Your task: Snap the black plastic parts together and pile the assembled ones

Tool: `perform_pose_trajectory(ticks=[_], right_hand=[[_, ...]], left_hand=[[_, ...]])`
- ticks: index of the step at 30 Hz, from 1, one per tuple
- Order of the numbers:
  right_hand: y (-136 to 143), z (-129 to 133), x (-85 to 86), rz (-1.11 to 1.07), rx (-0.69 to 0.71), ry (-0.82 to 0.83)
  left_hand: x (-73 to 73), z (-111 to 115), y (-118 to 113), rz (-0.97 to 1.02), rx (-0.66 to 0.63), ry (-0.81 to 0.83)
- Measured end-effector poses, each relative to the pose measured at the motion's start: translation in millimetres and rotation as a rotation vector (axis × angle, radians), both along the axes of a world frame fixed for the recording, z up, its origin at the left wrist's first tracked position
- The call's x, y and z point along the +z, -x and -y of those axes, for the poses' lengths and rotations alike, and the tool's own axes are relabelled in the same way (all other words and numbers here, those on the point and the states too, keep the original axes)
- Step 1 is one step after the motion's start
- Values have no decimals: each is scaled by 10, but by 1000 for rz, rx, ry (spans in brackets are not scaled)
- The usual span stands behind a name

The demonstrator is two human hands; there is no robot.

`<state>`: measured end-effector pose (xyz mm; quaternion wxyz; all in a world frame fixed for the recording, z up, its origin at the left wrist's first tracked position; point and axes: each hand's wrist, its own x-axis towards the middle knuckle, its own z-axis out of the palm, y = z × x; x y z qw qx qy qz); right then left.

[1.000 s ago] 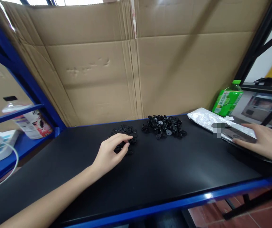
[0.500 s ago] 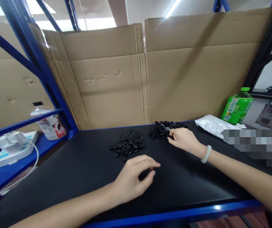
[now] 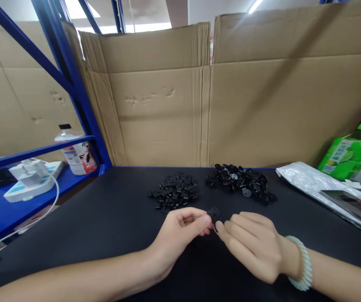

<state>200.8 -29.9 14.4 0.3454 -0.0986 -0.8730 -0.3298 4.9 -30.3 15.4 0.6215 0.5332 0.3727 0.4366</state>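
Low over the black tabletop, my left hand pinches a small black plastic piece between thumb and fingers. The fingertips of my right hand are closed at the lower right side of that piece; its exact shape is blurred. Behind the left hand lies a pile of small black ring-like parts. To its right, beyond the right hand, is a heap of black round discs, some showing small holes. A pale coiled band circles my right wrist.
Cardboard sheets wall off the back. A silvery plastic bag with a dark flat object on it and a green bottle stand right. A white power strip and another bottle sit on the blue shelf left.
My right hand has come from the disc heap back towards me, meeting my left hand. The left fingers have closed on a small black piece. The view has turned slightly left.
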Motion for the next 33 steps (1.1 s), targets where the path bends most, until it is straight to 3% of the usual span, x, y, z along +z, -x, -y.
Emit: perform_pose_trajectory(ticks=[4,6,11,13,16,22,28,33], right_hand=[[56,24,-34,3,52,80],[95,30,-72,-119,41,262],[161,61,-103,-514,-7,1263],[164,81,-86,-501,-4,1472],[157,105,-67,-443,-5,1514],[154,117,-76,-464,-53,1495],[175,90,-111,-537,-52,1592],[189,74,-132,-542,-82,1531]], left_hand=[[-12,-4,-4,-48,68,-28],[-11,-15,4,-81,89,-62],[26,7,39,-163,50,-171],[32,28,47,-206,34,-194],[29,45,50,-245,25,-210],[31,50,31,-277,61,-238],[-15,10,20,-294,86,-247],[-12,-16,23,-276,71,-234]])
